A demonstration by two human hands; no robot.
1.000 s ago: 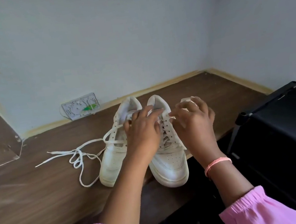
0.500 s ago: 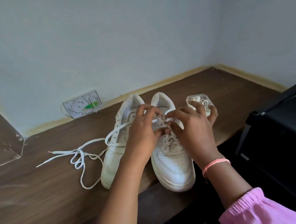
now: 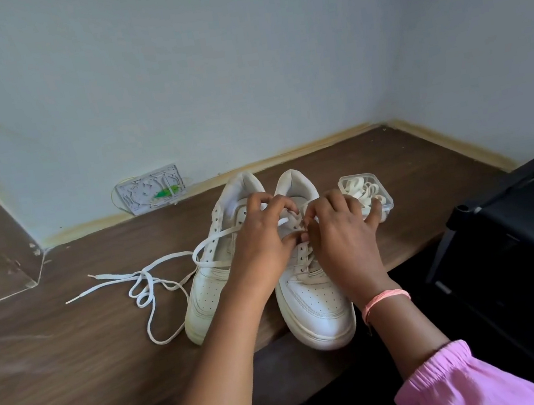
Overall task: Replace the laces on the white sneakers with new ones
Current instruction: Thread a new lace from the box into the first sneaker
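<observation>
Lace box (image 3: 366, 191) now unhidden, fingertips obscured.

Both forearms reach forward from pink sleeves, converging at centre. Left hand (image 3: 261, 241) is knuckles-up, fingers curled, thumb and forefinger tips pinched together. Right hand (image 3: 343, 236) is alongside, nearly touching the left, index and thumb curled in to meet it, little finger splayed out to the right. Pink band on right wrist. Fingertip contact probably a pinch; partly hidden by knuckles.
</observation>
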